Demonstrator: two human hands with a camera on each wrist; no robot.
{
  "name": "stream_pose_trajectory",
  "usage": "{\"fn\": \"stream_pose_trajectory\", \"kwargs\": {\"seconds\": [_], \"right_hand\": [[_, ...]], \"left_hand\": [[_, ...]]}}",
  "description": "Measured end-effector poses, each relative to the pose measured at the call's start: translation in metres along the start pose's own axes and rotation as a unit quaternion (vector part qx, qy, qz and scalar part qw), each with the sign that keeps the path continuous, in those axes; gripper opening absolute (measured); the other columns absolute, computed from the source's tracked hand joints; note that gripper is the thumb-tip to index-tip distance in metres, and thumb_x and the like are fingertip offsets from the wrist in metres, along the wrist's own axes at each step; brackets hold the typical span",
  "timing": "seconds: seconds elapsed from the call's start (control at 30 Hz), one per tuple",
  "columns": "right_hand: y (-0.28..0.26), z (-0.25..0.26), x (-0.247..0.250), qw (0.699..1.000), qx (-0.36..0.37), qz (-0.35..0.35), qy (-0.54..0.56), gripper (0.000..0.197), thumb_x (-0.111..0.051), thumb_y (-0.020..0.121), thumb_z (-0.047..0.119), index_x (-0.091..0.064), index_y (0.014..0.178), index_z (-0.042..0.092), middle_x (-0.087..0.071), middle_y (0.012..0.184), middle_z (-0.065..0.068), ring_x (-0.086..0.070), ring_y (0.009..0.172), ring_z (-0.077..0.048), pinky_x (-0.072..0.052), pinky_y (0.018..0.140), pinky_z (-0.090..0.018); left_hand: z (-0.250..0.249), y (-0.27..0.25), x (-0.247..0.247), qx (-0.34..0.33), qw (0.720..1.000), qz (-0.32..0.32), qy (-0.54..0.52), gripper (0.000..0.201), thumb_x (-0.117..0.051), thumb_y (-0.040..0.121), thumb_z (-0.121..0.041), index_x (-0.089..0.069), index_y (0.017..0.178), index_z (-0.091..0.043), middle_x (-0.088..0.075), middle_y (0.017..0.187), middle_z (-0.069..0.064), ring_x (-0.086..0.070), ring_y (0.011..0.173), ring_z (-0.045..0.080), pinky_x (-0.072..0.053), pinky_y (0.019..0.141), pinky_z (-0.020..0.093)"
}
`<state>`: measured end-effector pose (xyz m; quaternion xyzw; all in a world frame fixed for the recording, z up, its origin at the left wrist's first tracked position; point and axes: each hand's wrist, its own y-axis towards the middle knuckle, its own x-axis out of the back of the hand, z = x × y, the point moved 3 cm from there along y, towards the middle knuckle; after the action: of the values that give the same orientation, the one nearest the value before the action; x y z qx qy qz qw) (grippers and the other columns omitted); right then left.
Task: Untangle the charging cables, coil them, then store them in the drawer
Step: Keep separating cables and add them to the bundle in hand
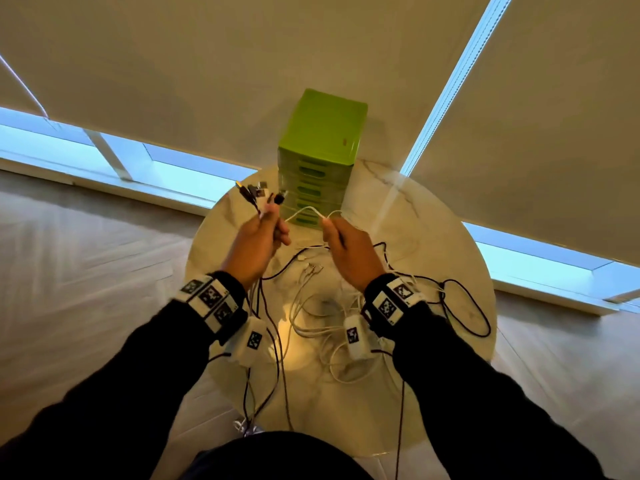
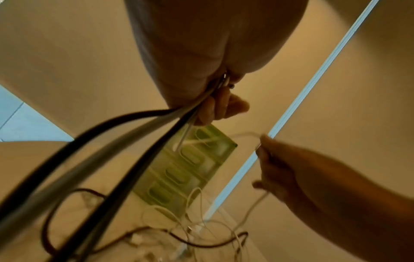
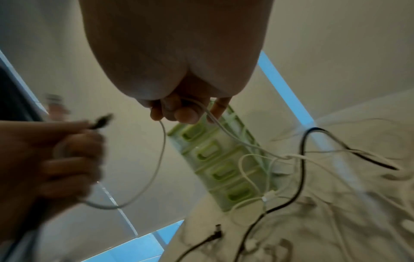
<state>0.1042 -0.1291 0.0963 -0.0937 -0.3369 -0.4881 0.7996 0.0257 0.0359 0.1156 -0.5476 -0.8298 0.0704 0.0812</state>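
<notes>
Drawer unit (image 1: pixel 323 133): lime green top, paler translucent green drawer fronts with darker green handle slots. Table (image 1: pixel 433 237): cream, grey marble veining. Cables: white cable (image 1: pixel 308 212) between both hands; dark brown-black cables (image 1: pixel 467 306) near the table's right edge; white loops (image 1: pixel 311 327) at centre. Sleeves (image 1: pixel 121 375): black. Wrist bands (image 1: pixel 211 299): black, with white tags bearing black-and-white square-code patterns. Blinds (image 1: pixel 207 64): plain beige.
</notes>
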Motion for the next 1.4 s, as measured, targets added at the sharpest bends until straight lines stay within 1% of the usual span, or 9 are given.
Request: {"fn": "stream_pose_trajectory", "kwargs": {"seconds": [0.17,0.33,0.43,0.57,0.73,1.0,1.13,1.23,1.4], "right_hand": [[-0.016,0.025,-0.02,0.995,0.073,0.067,-0.012,0.033,-0.034,0.108,0.039,-0.062,0.118,0.025,-0.072,0.1,0.002,-0.066,0.081,-0.02,-0.049,0.072,-0.034],[-0.039,0.001,-0.029,0.993,-0.008,0.103,-0.049,0.048,-0.013,0.105,0.051,-0.049,0.079,0.033,-0.058,0.063,0.01,-0.058,0.073,-0.004,-0.026,0.112,-0.047],[-0.052,-0.039,-0.034,0.988,-0.098,0.12,0.005,0.063,-0.017,0.102,0.06,-0.056,0.065,0.028,-0.061,0.06,0.006,-0.059,0.066,-0.005,-0.034,0.107,-0.055],[-0.07,-0.081,-0.026,0.978,-0.142,0.147,-0.039,0.052,-0.025,0.101,0.059,-0.05,0.068,0.029,-0.054,0.063,0.009,-0.055,0.072,-0.012,-0.033,0.107,-0.055],[-0.06,-0.098,-0.011,0.947,-0.169,0.167,-0.217,0.039,-0.021,0.105,0.053,-0.054,0.108,0.033,-0.069,0.096,0.001,-0.061,0.109,-0.026,-0.023,0.107,-0.049],[-0.001,-0.02,-0.007,0.996,-0.083,0.015,-0.028,0.028,-0.034,0.103,0.055,-0.05,0.091,0.035,-0.064,0.081,0.006,-0.067,0.078,-0.019,-0.048,0.085,-0.042],[-0.006,0.022,-0.005,0.996,0.009,0.069,0.064,0.018,-0.047,0.106,0.032,-0.059,0.093,0.031,-0.06,0.082,0.009,-0.06,0.07,-0.011,-0.046,0.067,-0.021],[-0.013,0.026,-0.003,0.99,0.025,0.103,0.097,0.02,-0.048,0.105,0.031,-0.059,0.093,0.041,-0.06,0.076,0.016,-0.058,0.068,-0.008,-0.047,0.065,-0.019],[-0.029,-0.006,-0.01,0.974,-0.045,0.22,0.032,0.037,-0.038,0.107,0.041,-0.059,0.086,0.019,-0.066,0.078,-0.003,-0.061,0.074,-0.014,-0.046,0.075,-0.024]], "left_hand": [[0.007,0.004,-0.021,0.035,0.997,0.033,-0.063,0.044,-0.036,0.108,-0.046,-0.064,0.087,-0.018,-0.062,0.077,0.0,-0.048,0.059,0.007,-0.035,0.056,0.025],[-0.008,0.01,-0.027,0.047,0.956,0.047,-0.284,0.04,-0.04,0.108,-0.038,-0.044,0.072,-0.019,-0.051,0.065,-0.003,-0.056,0.068,0.017,-0.046,0.072,0.032],[-0.027,0.012,-0.015,0.036,0.927,0.048,-0.369,0.04,-0.039,0.107,-0.043,-0.04,0.072,-0.022,-0.043,0.064,-0.006,-0.057,0.059,0.014,-0.055,0.064,0.031],[-0.055,0.022,0.023,-0.011,0.924,0.053,-0.379,0.04,-0.038,0.107,-0.047,-0.039,0.072,-0.027,-0.03,0.055,-0.007,-0.025,0.04,0.004,-0.024,0.045,0.019],[-0.064,0.028,0.052,-0.064,0.957,0.013,-0.282,0.041,-0.038,0.107,-0.043,-0.044,0.071,-0.026,-0.026,0.056,-0.009,-0.02,0.048,0.007,-0.018,0.046,0.022],[0.006,-0.004,-0.005,0.037,0.994,0.086,-0.049,0.033,-0.036,0.108,-0.039,-0.052,0.091,-0.017,-0.035,0.061,-0.01,-0.033,0.049,0.003,-0.027,0.048,0.019],[0.025,-0.003,-0.018,0.133,0.97,0.124,-0.163,0.045,-0.034,0.106,-0.052,-0.056,0.094,-0.016,-0.025,0.061,-0.008,-0.021,0.05,0.008,-0.013,0.052,0.026],[0.02,0.001,-0.021,0.115,0.962,0.139,-0.204,0.034,-0.04,0.108,-0.04,-0.049,0.082,-0.021,-0.027,0.061,-0.008,-0.02,0.052,0.008,-0.012,0.053,0.028],[0.002,0.009,-0.02,0.046,0.968,0.121,-0.214,0.027,-0.04,0.109,-0.027,-0.042,0.082,-0.023,-0.029,0.06,-0.01,-0.025,0.048,0.005,-0.019,0.047,0.021]]}}
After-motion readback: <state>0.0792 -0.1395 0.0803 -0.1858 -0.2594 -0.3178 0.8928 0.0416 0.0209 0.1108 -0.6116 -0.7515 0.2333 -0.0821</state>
